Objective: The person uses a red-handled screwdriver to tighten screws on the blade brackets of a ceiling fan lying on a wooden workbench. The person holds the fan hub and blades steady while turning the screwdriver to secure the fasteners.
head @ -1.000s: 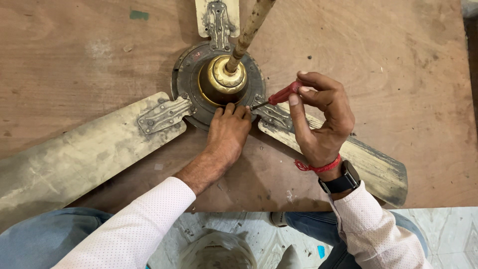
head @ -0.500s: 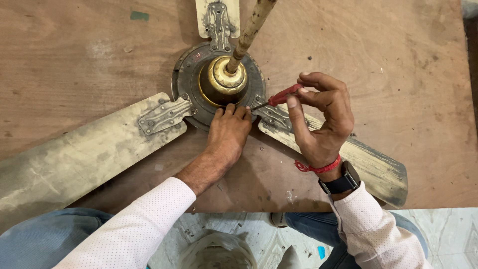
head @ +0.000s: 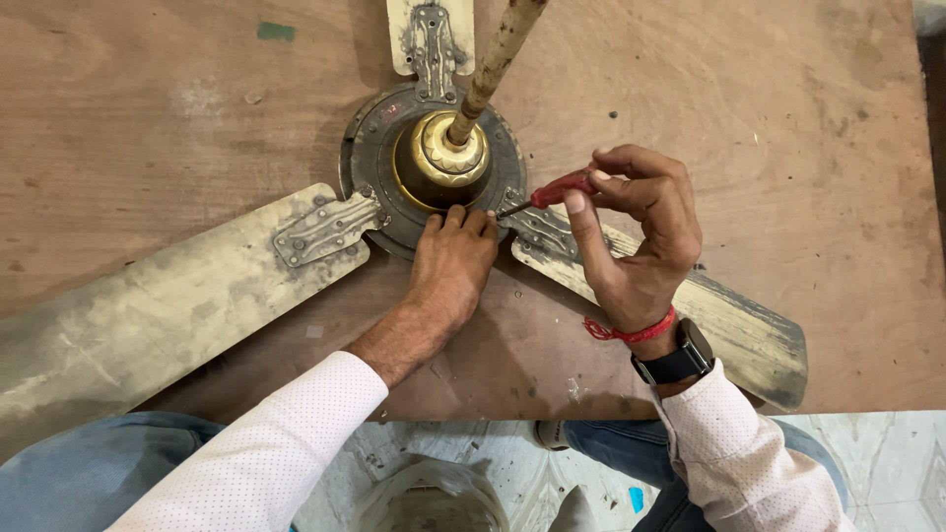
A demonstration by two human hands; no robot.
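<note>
Head view, left to right. Long dusty fan blade point(head: 148, 315) lies well out left of my left hand point(head: 448, 271). That hand lies flat, fingers loose, tips touching the motor hub point(head: 439, 163). Just right of those fingertips, the red-handled screwdriver point(head: 552, 192) is pinched in my right hand point(head: 641, 236), tip meeting the hub rim. Workbench point(head: 788, 118) underneath.

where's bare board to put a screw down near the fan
Bare wooden board lies right of the fan hub, above the right blade, and top left above the left blade. It is crowded at the hub, where the left hand presses and the right hand works a red screwdriver.
</note>
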